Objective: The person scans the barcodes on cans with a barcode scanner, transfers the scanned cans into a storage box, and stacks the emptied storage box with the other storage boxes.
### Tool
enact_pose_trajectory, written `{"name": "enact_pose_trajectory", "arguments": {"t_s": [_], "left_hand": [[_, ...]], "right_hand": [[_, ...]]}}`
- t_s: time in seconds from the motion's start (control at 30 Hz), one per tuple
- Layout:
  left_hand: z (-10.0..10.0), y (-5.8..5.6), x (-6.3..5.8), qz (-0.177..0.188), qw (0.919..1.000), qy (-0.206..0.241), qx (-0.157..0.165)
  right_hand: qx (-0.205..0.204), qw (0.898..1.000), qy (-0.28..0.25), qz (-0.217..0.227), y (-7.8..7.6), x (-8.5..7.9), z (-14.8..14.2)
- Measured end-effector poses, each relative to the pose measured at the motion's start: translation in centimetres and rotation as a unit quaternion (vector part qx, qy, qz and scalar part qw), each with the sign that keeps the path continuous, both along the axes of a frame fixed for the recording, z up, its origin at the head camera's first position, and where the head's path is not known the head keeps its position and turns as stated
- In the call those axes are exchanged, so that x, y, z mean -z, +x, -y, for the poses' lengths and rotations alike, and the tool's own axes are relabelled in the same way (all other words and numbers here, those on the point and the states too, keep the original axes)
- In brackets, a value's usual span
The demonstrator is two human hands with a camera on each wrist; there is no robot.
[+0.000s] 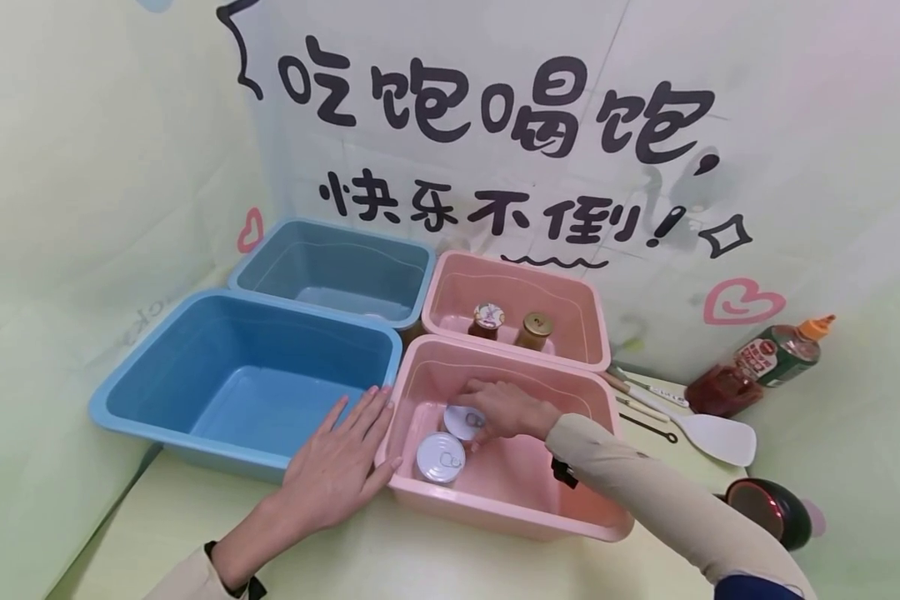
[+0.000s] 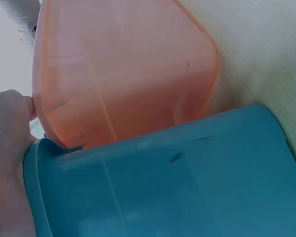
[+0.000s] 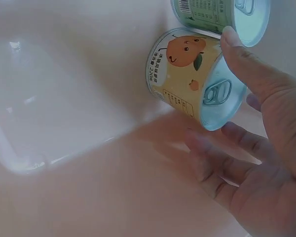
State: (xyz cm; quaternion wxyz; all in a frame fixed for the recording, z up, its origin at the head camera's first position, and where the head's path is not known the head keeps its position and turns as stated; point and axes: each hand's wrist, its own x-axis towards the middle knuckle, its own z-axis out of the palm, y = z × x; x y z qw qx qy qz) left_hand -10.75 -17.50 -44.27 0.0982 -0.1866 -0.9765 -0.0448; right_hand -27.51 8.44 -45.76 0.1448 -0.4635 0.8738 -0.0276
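My right hand point(image 1: 504, 410) reaches into the front pink bin point(image 1: 487, 517), around a tin can with an orange-fruit label point(image 3: 187, 69). In the right wrist view, thumb and fingers are spread on either side of its pull-tab lid, the thumb at the rim. A green-labelled can point(image 3: 204, 12) stands against it; from the head view this nearer can point(image 1: 441, 457) shows its pale lid. My left hand point(image 1: 341, 462) lies with straight fingers over the adjoining rims of the pink bin and the front blue bin point(image 1: 251, 446).
Behind stand another blue bin point(image 1: 330, 229) and a pink bin point(image 1: 521, 268) holding two lidded jars point(image 1: 487, 319). On the right lie a white spatula point(image 1: 720, 437) and thin utensils, near a sauce bottle point(image 1: 783, 354), a red jar point(image 1: 722, 390) and a dark cup point(image 1: 787, 512).
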Motion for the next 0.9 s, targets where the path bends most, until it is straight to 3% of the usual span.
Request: {"name": "enact_pose_trajectory", "arguments": {"t_s": [0.27, 0.9], "left_hand": [[0.0, 0.0, 0.0, 0.000, 1.0000, -0.002, -0.001], [0.0, 0.0, -0.1, 0.005, 1.0000, 0.004, -0.001]], "right_hand": [[0.000, 1.000, 0.009, -0.009, -0.1, 0.8, 0.8], [-0.009, 0.998, 0.047, -0.030, 0.1, 0.5, 2.0]]}}
